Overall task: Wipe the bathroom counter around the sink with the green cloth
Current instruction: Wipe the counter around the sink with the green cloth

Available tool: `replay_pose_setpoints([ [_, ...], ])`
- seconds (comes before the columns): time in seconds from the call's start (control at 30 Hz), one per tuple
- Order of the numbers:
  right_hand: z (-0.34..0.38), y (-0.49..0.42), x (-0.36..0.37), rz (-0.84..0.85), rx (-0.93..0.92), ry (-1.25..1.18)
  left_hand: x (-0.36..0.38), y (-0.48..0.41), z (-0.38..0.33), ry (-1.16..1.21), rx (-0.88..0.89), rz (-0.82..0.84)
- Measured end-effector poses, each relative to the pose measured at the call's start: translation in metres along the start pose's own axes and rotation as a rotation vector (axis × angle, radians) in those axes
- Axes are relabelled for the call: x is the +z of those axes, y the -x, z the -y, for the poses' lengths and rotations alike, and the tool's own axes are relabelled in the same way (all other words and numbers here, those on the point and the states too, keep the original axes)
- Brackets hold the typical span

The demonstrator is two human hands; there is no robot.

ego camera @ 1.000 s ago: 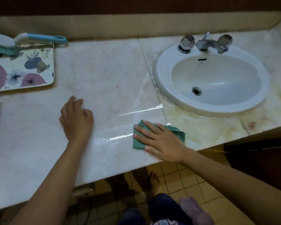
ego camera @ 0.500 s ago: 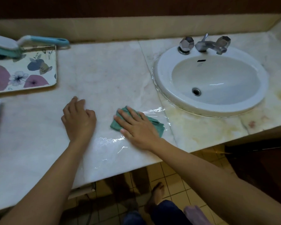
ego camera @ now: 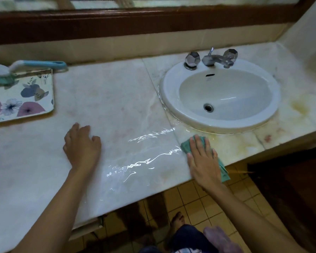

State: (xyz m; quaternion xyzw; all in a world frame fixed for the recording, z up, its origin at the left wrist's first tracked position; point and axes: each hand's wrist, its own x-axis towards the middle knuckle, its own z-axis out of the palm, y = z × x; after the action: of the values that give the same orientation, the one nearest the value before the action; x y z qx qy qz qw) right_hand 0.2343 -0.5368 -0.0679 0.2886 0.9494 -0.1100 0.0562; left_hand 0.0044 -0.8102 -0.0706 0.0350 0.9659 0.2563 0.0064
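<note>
The pale marble counter (ego camera: 108,99) holds a white oval sink (ego camera: 224,95) at the right. My right hand (ego camera: 202,159) lies flat on the green cloth (ego camera: 185,146), pressing it onto the counter's front edge just below the sink rim. Part of the cloth hangs over the edge near my wrist. My left hand (ego camera: 81,146) rests on the counter to the left with fingers curled loosely, holding nothing. A wet glossy streak (ego camera: 146,157) runs across the counter between my hands.
A chrome tap with two faceted knobs (ego camera: 211,59) stands behind the sink. A floral tray (ego camera: 26,99) sits at the far left with a blue-handled brush (ego camera: 35,65) on it. Yellow stains (ego camera: 299,106) mark the counter right of the sink. Tiled floor and my foot show below.
My right hand slid the cloth left towards my left hand, then back right to the counter's edge below the sink. My left hand stayed put.
</note>
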Motion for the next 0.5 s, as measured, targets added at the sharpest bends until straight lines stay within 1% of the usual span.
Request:
replay_pose_setpoints([
  [0.07,0.01,-0.002,0.0,0.006,-0.024,0.019,0.002,-0.003,-0.008,0.009,0.075,0.002],
  [0.13,0.032,-0.006,0.0,0.012,-0.103,0.025,0.008,-0.008,-0.018,0.009,0.203,0.032],
  [0.17,0.046,-0.008,0.001,0.017,-0.155,0.02,0.013,-0.011,-0.023,0.008,0.238,0.045],
  [0.27,0.089,-0.021,0.009,0.023,-0.296,-0.012,0.025,-0.013,-0.031,-0.031,0.25,0.061],
  [0.37,0.133,-0.051,0.021,0.019,-0.406,-0.016,0.031,-0.015,-0.032,-0.054,0.25,0.036],
  [0.5,0.181,-0.131,0.017,0.024,-0.389,-0.05,0.032,-0.017,-0.032,-0.059,0.239,0.026],
])
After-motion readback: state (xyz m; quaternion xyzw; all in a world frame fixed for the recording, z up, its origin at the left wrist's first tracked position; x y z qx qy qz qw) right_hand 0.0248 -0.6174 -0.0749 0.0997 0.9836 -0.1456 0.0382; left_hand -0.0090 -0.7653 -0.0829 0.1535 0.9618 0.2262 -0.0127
